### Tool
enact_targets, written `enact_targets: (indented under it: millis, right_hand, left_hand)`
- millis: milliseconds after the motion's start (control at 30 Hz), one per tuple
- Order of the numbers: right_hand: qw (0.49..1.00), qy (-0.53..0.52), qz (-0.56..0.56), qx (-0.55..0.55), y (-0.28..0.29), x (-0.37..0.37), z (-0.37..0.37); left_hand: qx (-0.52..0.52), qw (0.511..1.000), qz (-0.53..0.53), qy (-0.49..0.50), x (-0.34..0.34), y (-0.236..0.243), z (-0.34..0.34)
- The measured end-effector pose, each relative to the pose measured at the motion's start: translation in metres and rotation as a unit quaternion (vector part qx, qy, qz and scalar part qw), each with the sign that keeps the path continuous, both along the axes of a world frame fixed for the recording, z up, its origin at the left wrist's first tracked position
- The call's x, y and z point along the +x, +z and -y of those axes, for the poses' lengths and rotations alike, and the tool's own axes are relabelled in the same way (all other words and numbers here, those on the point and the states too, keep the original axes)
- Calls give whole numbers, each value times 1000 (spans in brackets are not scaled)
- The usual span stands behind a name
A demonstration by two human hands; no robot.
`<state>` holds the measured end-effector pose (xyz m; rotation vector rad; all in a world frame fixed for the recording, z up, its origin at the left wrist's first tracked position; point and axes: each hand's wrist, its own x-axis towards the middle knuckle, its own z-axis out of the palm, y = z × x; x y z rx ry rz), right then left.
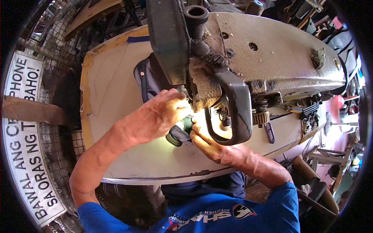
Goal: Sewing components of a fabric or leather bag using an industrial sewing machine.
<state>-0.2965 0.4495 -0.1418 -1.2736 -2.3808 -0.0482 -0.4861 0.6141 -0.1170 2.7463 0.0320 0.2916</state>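
Note:
A worn beige and black sewing machine [272, 54] stands on a cream table [116, 89]. Under its head lies a dark fabric piece [149, 77] with a green part [187, 123] lit by the machine's lamp. My left hand [161, 112] presses on this fabric from the left, fingers curled by the needle area. My right hand [206, 141] pinches the green fabric edge from the front, just below the black looped guard [237, 112]. The needle itself is hidden behind the fingers and the guard.
A white sign with black lettering [23, 155] hangs at the left beside wire mesh [58, 42]. The table's front edge [163, 178] runs near my blue shirt [217, 213]. Cluttered workshop items and pink surfaces [338, 116] sit at the right.

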Motion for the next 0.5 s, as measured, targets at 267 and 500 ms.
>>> enact_targets:
  millis: [267, 500]
  right_hand:
    - [999, -30, -33, 0, -1, -3, -4]
    - [998, -29, -48, -28, -3, 0, -3]
  left_hand:
    - [-37, 998, -43, 30, -4, -1, 2]
    - [-100, 991, -48, 68, 7, 9, 12]
